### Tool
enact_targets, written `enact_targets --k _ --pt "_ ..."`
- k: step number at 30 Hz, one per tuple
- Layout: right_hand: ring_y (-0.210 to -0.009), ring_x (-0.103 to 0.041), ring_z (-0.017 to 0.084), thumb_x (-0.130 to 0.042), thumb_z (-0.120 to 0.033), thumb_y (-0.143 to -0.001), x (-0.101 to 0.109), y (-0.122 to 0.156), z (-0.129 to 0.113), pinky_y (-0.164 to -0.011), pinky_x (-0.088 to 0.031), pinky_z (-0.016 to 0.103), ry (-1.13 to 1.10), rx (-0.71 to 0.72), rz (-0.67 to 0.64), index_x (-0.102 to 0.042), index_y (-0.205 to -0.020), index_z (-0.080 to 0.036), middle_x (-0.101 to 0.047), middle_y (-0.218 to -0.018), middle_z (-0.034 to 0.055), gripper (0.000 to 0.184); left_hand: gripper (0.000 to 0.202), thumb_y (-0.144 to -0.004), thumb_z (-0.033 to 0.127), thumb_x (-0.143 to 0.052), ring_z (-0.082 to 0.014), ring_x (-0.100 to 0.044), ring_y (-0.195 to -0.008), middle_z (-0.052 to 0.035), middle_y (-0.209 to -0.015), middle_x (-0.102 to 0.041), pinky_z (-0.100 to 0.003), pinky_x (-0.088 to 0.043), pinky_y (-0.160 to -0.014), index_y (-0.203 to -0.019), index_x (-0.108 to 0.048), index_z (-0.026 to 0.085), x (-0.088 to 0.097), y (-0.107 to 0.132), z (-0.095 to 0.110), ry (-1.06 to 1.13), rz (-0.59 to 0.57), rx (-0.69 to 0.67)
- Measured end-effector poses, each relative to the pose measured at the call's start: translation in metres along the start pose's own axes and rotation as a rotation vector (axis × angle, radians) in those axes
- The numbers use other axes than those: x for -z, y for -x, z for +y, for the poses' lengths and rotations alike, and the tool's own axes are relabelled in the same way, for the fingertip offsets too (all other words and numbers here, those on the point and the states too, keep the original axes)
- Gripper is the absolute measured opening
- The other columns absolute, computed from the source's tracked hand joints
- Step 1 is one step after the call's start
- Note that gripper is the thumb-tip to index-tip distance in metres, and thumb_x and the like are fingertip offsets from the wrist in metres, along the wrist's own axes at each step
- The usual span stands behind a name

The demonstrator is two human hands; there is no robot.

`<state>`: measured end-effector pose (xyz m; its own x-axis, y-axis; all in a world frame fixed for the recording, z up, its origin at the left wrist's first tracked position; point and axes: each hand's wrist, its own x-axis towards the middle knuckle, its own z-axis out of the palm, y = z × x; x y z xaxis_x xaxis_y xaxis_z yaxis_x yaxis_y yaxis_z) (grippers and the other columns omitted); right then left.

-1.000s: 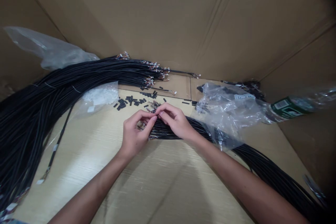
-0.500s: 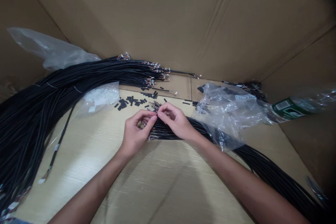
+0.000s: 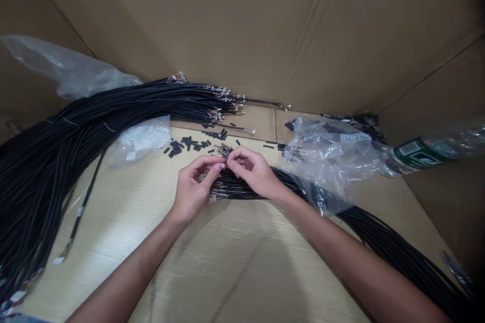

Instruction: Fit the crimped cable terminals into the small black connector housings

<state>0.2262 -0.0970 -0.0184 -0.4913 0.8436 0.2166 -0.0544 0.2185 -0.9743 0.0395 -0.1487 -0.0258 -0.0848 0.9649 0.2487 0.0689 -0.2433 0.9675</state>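
Over the end of a bundle of black cables [image 3: 242, 191], my two hands meet with their fingertips almost touching. Thumb and forefinger of my left hand [image 3: 192, 184] are pinched on a small white connector [image 3: 222, 165], mostly covered by the fingers. My right hand [image 3: 254, 170] is closed in a pinch beside it, apparently on a thin wire end of a cable; the fingers hide most of it. Loose wire ends [image 3: 224, 150] of the bundle stick out just beyond the fingertips. Short black tube pieces [image 3: 186, 144] lie scattered on the table behind my left hand.
A thick bundle of black cables [image 3: 125, 98] with white plugs fills the left side. A clear bag of white connectors [image 3: 142, 139] lies against it. To the right are a crumpled clear bag [image 3: 329, 156] and a plastic bottle [image 3: 420, 154]. Cardboard walls [image 3: 227, 20] enclose the table [image 3: 235, 262].
My left hand has shifted slightly left, opening a small gap between the fingertips, where a white piece now shows. My right hand stays nearly in place.
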Motion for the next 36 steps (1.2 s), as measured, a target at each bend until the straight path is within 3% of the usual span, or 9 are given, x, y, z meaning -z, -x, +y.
enact_targets --k 22,36 --pt "-0.069 -0.052 0.011 -0.072 -0.046 -0.096 -0.002 -0.001 -0.001 -0.065 -0.042 0.027 -0.006 -0.028 0.023 -0.063 -0.095 -0.019 -0.060 -0.084 -0.0001 0.029 0.019 -0.095 0.036 -0.077 -0.0198 -0.073 -0.096 -0.0076 -0.108 -0.079 -0.033 -0.058 -0.089 -0.106 -0.081 0.021 -0.002 0.000 0.003 -0.019 0.007 -0.004" --pt "-0.072 -0.054 0.014 -0.066 -0.030 -0.099 -0.011 0.003 0.005 -0.068 -0.043 0.029 0.217 0.088 0.108 -0.064 -0.094 -0.019 -0.063 -0.085 0.0015 0.013 0.018 -0.095 0.034 -0.077 -0.0202 -0.073 -0.098 -0.0078 -0.107 -0.079 -0.035 -0.056 -0.091 -0.105 -0.081 0.020 -0.002 0.002 -0.002 -0.060 0.057 -0.028"
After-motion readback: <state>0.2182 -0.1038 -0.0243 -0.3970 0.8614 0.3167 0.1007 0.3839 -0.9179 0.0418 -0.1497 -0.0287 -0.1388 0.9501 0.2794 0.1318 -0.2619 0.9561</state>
